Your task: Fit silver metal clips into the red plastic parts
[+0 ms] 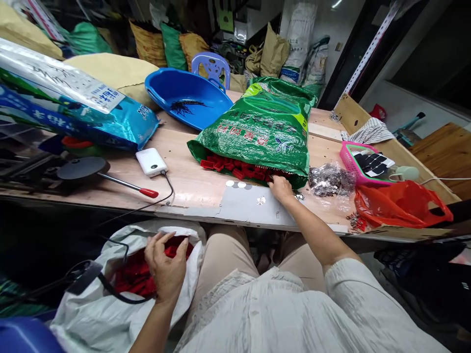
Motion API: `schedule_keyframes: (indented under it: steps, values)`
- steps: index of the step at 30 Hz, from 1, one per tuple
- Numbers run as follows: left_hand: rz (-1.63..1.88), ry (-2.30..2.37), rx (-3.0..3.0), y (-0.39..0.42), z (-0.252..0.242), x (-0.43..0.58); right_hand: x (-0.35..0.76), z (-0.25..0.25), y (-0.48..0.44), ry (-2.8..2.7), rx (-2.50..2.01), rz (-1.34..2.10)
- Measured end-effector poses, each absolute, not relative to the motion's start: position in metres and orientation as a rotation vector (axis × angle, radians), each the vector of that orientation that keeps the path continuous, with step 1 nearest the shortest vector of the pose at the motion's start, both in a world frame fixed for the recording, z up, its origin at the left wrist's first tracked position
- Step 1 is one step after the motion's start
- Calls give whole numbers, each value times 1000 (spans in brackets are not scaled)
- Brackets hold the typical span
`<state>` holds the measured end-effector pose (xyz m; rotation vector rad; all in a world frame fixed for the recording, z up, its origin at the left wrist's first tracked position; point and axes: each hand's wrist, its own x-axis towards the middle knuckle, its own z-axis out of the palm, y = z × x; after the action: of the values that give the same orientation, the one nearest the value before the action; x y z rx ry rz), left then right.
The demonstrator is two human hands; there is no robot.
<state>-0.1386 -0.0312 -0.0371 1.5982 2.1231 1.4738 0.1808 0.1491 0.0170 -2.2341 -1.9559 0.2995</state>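
As the green sack (pixel 257 128) opens lapward at one o'clock, likely for reach, the right hand's (pixel 281 189) grasp is unclear, the left hand (pixel 168 268) released.

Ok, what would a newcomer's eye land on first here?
Probably the shiny green plastic sack lying on the pale wooden table, with small red pieces at its open mouth, by the right hand. Then the white woven sack below the table's edge, holding more red pieces, by the left hand.
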Motion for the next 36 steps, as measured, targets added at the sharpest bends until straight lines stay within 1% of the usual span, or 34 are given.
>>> schedule_keyframes:
  steps: [3, 6, 11, 16, 20, 22, 25, 27, 31, 36]
  values:
    - [1477, 1971, 1667, -24, -35, -117, 179, 20, 145, -1960, -2209, 301]
    - [1455, 1727, 1783, -17, -31, -88, 177, 26, 121, -1977, -2032, 339]
    - [1328, 1384, 1858, -1, -23, -32, 163, 30, 50, -2018, -1622, 670]
    - [1237, 1185, 1752, 2, -23, 4, 158, 29, -1, -1975, -1507, 838]
    - [1203, 1116, 1493, -7, -24, 10, 186, 25, -1, -1927, -1396, 1026]
    - [1180, 1058, 1236, -11, -22, 9, 208, 24, 12, -1883, -1483, 971]
    - [1130, 891, 830, -13, -16, 7, 240, 23, 36, -1874, -1869, 548]
    - [1072, 786, 652, -12, -12, 5, 252, 22, 50, -1945, -2005, 406]
    - [965, 673, 504, -13, -5, 2, 257, 19, 67, -2090, -2043, 324]
    - [953, 621, 434, -15, -2, 1, 254, 16, 78, -2214, -1998, 323]
